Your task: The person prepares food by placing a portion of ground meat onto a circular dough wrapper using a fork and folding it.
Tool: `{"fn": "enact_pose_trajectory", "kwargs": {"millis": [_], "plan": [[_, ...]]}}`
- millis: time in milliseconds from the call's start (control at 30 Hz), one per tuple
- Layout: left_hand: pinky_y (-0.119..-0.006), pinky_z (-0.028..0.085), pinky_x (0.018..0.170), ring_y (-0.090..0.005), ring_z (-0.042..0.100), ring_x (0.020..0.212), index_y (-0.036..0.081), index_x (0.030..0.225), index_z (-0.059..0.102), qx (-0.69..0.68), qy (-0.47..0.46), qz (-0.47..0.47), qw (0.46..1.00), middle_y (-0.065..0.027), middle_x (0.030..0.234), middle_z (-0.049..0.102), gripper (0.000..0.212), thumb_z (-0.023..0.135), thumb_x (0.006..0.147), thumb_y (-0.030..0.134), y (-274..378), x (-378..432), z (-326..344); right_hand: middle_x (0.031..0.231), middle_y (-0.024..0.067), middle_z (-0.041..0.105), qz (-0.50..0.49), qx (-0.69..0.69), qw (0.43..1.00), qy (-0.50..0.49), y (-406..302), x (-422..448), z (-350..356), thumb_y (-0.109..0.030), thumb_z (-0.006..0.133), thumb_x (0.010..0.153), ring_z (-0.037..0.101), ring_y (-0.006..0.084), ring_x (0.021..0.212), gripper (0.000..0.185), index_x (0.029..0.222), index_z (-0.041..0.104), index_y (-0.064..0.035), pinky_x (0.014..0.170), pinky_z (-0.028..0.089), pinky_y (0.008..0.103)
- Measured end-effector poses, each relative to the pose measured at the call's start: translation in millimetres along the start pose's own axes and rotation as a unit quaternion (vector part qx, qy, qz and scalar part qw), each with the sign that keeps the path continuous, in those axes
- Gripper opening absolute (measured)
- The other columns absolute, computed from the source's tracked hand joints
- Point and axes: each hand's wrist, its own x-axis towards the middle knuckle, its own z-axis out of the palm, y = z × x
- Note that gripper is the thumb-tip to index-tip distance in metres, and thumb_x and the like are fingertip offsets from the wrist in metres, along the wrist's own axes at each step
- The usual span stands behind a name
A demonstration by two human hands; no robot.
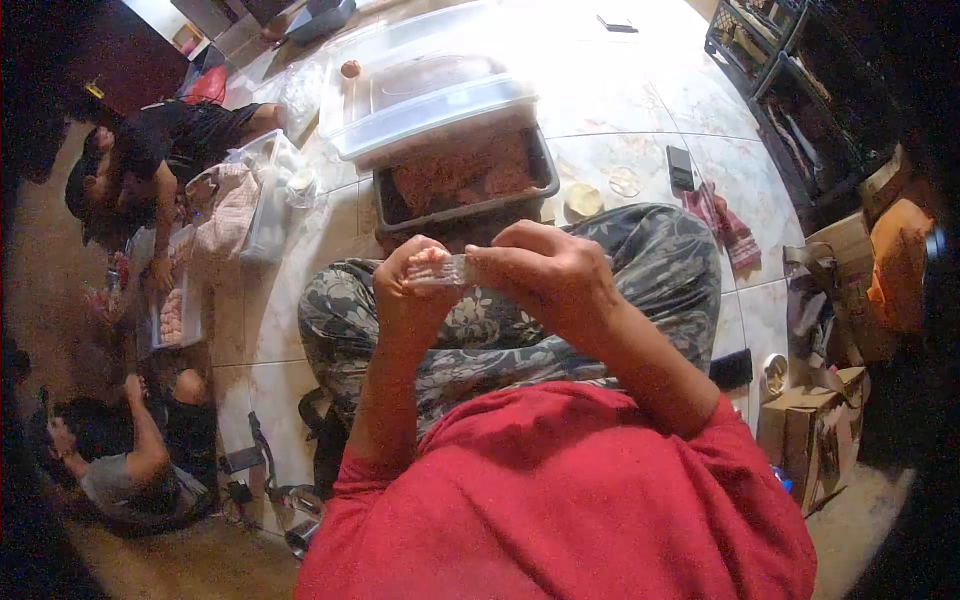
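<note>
My left hand [409, 289] is closed around a pinkish, lumpy piece of food [424, 261] with clear plastic wrap [452, 270] over it. The fingertips of my right hand [536, 259] pinch the loose right end of that wrap. Both hands are above my lap, over patterned trousers. Just beyond them is a dark tub [551, 184] holding a reddish-brown, minced-looking mass [465, 176]. A clear plastic lid or container [442, 112] lies across the tub's far part and hides some of it.
A small reddish ball [350, 69] sits on clear plastic beyond the tub. Round pale discs [583, 201], a dark kitchen scale [679, 168] and a red cloth [724, 225] lie on the tiles. Left are plastic containers [262, 202] and two other people. Cardboard boxes [799, 435] and crates stand right.
</note>
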Motion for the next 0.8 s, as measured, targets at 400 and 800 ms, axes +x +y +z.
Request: {"fn": "enact_pose_trajectory", "kwargs": {"millis": [400, 800], "plan": [[-0.025, 0.047, 0.059, -0.0095, 0.055, 0.063, 0.004, 0.080, 0.056, 0.072, 0.054, 0.037, 0.995, -0.0024, 0.069, 0.058, 0.023, 0.073, 0.070, 0.015, -14, 2, 5, 0.079, 0.0082, 0.062, 0.062, 0.089, 0.994, -0.006, 2, -12, 3, -0.012, 0.066, 0.077, 0.063, 0.0244, 0.066, 0.018, 0.095, 0.067, -0.0141, 0.057, 0.050, 0.0317], [-0.025, 0.047, 0.067, -0.0134, 0.058, 0.073, 0.003, 0.130, 0.036, 0.077, -0.012, 0.097, 0.992, -0.0044, 0.077, 0.059, 0.062, 0.067, 0.077, 0.012, -15, 6, 3, 0.079, 0.0101, 0.063, 0.196, 0.253, 0.947, -0.027, 17, -36, 25, -0.011, 0.066, 0.080, 0.059, 0.0165, 0.067, 0.016, 0.096, 0.069, -0.0085, 0.060, 0.047, 0.0279]]}}
